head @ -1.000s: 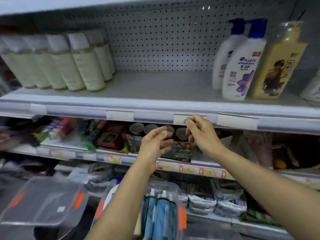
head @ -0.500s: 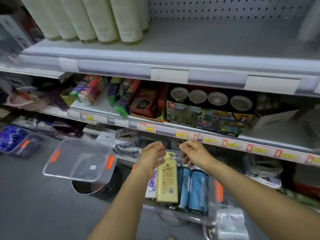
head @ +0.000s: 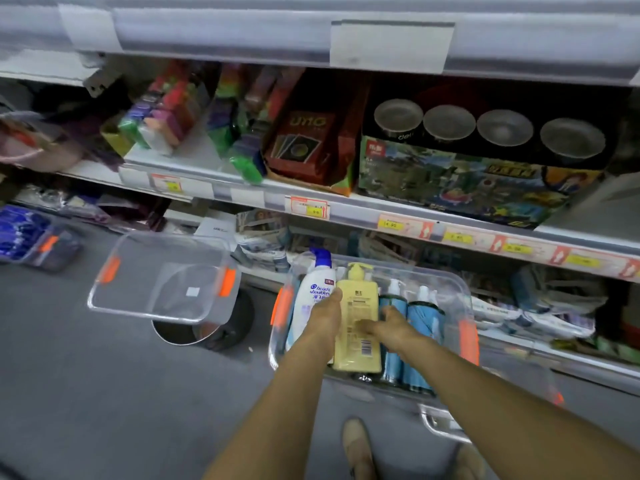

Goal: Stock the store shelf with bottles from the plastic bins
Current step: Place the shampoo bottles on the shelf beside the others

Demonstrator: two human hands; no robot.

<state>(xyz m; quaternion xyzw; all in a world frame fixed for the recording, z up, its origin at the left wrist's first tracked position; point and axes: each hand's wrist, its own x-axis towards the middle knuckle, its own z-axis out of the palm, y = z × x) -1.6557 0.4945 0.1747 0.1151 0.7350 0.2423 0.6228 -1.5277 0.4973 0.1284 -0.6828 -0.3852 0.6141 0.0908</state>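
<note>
A clear plastic bin [head: 464, 306] with orange handles stands low in front of the shelving. In it are a white shampoo bottle [head: 313, 289], a yellow pump bottle [head: 358, 299] and several blue bottles [head: 422, 313]. My left hand [head: 323, 315] reaches into the gap between the white and the yellow bottle, its fingers hidden. My right hand [head: 393, 327] is at the yellow bottle's right side, with fingers laid flat across its label. The grey bottle shelf [head: 242, 32] shows only its front edge at the top.
An empty clear bin [head: 114, 296] sits on a dark round stand [head: 214, 337] to the left. Another bin with blue items [head: 31, 237] lies far left on the grey floor. Toy and game boxes [head: 467, 174] fill the middle shelf. My shoes [head: 356, 448] are below.
My head has tilted down, so the top shelf has left the view. Both hands have dropped from the shelf edge into the bin and reached the yellow bottle.
</note>
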